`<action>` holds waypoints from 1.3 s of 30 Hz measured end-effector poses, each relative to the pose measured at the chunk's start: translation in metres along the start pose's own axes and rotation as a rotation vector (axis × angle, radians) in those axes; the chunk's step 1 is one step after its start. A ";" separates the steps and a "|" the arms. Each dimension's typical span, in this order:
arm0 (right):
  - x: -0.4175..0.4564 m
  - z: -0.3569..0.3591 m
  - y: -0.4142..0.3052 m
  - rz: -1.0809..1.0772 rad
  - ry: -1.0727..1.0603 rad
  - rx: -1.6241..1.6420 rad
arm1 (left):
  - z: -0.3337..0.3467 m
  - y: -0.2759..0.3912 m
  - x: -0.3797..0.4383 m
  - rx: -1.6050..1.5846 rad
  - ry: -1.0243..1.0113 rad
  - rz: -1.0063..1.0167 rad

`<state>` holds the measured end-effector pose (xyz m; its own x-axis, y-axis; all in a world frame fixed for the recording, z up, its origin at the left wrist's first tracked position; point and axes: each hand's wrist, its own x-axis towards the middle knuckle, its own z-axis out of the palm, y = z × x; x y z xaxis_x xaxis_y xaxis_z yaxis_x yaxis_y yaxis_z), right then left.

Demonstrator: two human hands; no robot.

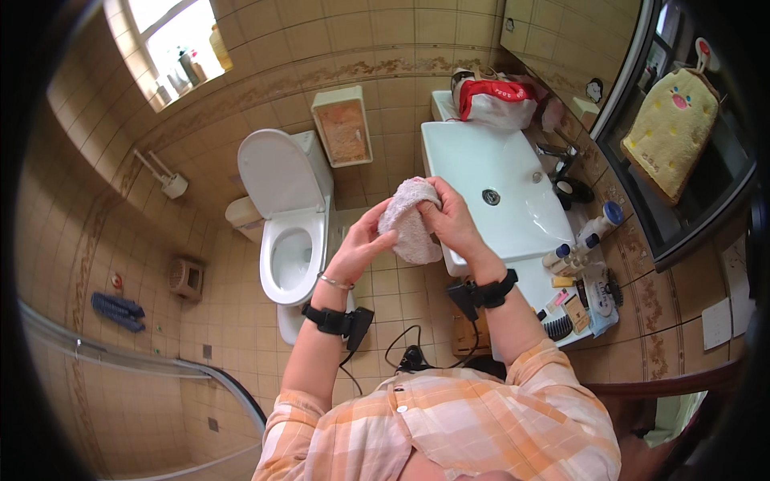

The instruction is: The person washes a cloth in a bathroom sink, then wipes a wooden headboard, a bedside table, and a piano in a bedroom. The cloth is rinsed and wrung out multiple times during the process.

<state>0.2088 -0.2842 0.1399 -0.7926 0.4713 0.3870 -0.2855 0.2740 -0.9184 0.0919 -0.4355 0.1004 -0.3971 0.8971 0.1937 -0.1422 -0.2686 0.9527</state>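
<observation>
Between my two hands is a folded pinkish-white cloth point(410, 231) with a rough, towel-like weave, held up in front of my chest. My left hand point(364, 237) grips its left side, the thumb lying across the lower part. At the upper right, my right hand point(450, 216) pinches the cloth, its thumb pressed on the front. The white washbasin point(499, 174) lies just beyond my right hand, with a drain and a dark faucet point(559, 155). To the left of my left hand stands a toilet point(292, 258) with its lid raised.
Bottles point(571, 255), a comb point(557, 328) and small toiletries crowd the counter. A red and white bag point(496, 99) sits behind the basin. An open-topped bin point(343, 126) is beside the toilet. Cables point(415, 358) hang from my wrist straps. A curved shower rail point(222, 382) runs at lower left.
</observation>
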 end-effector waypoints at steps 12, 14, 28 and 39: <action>0.080 -0.148 0.037 0.166 0.427 -0.463 | 0.033 -0.028 0.233 -0.098 -0.286 -0.362; 0.081 -0.172 0.051 0.267 0.442 -0.422 | 0.053 -0.043 0.277 -0.294 -0.267 -0.470; 0.162 -0.320 0.074 0.889 0.693 -1.436 | 0.092 -0.189 0.488 -0.345 -0.455 -0.841; 0.188 -0.377 0.153 1.055 0.585 -1.785 | 0.158 -0.229 0.472 -0.520 -0.488 -1.023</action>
<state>0.2195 0.1620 0.1030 0.0369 0.9760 0.2147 0.9865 -0.0699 0.1482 0.0801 0.1046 0.0100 0.4689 0.7830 -0.4086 -0.5735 0.6218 0.5334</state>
